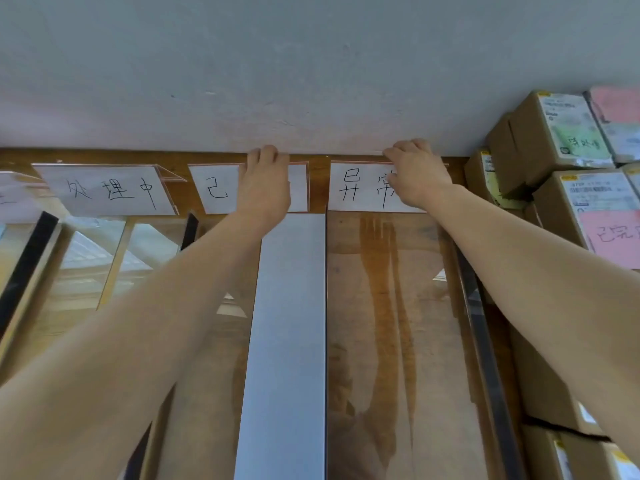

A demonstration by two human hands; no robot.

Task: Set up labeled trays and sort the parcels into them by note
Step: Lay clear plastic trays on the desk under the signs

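Observation:
Several clear trays (388, 306) lie side by side on a wooden table, each with a handwritten white label standing at its far end against the wall. My left hand (265, 180) lies over the third label (216, 188), fingers curled over its top edge. My right hand (417, 174) grips the top of the rightmost label (356, 187), covering part of its writing. Another label (110, 192) in a clear holder stands to the left. Cardboard parcels (554, 133) with coloured notes are stacked at the right.
A grey wall (311, 64) rises directly behind the labels. A silvery strip (287, 341) runs between the two trays under my arms. A pink note (613, 237) sits on a parcel at the right edge. More parcels (568, 452) lie at the lower right.

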